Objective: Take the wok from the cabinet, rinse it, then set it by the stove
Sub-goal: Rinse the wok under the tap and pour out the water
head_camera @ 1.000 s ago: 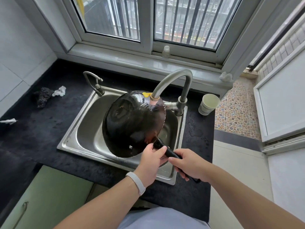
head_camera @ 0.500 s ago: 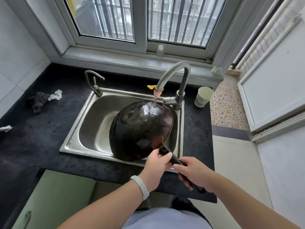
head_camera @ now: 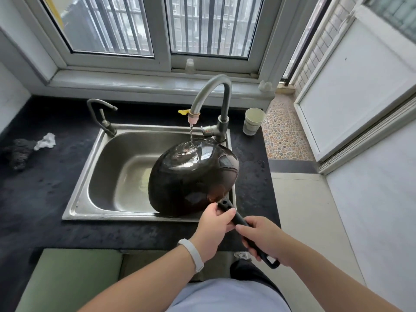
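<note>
Left hand (head_camera: 211,230) and right hand (head_camera: 263,238) grip the black handle (head_camera: 239,218) of the dark round metal wok (head_camera: 191,176). Bowl ahead, underside up (over steel sink (head_camera: 105,158)).

Glossy wet dark metal wok (head_camera: 193,174), brushed steel sink (head_camera: 94,176), matt black countertop (head_camera: 40,188)

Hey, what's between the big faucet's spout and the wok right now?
A thin stream of water runs from the spout onto the upturned underside of the wok; nothing else is in that gap, as the head view shows.
</note>
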The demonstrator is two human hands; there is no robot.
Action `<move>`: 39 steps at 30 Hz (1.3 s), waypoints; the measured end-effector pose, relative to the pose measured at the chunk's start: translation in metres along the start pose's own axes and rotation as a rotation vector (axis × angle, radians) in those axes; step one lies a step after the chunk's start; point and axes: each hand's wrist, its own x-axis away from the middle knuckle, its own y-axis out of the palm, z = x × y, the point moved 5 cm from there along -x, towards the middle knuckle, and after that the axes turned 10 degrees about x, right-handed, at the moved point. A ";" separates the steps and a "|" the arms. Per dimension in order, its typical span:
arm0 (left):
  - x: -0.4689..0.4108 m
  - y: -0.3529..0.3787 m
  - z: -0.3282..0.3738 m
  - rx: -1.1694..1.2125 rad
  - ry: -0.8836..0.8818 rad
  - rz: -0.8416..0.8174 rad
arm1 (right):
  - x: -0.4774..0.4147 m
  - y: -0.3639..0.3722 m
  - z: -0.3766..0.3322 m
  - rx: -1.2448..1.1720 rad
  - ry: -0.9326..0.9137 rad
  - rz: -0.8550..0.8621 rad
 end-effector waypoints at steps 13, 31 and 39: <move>0.004 0.012 0.003 -0.086 0.026 -0.099 | 0.014 0.005 0.010 -0.171 0.005 0.074; 0.017 0.043 -0.008 -0.222 0.049 -0.243 | 0.048 -0.003 0.034 -0.239 -0.026 0.169; 0.021 0.043 -0.006 -0.255 0.060 -0.235 | 0.052 -0.004 0.034 -0.244 -0.043 0.143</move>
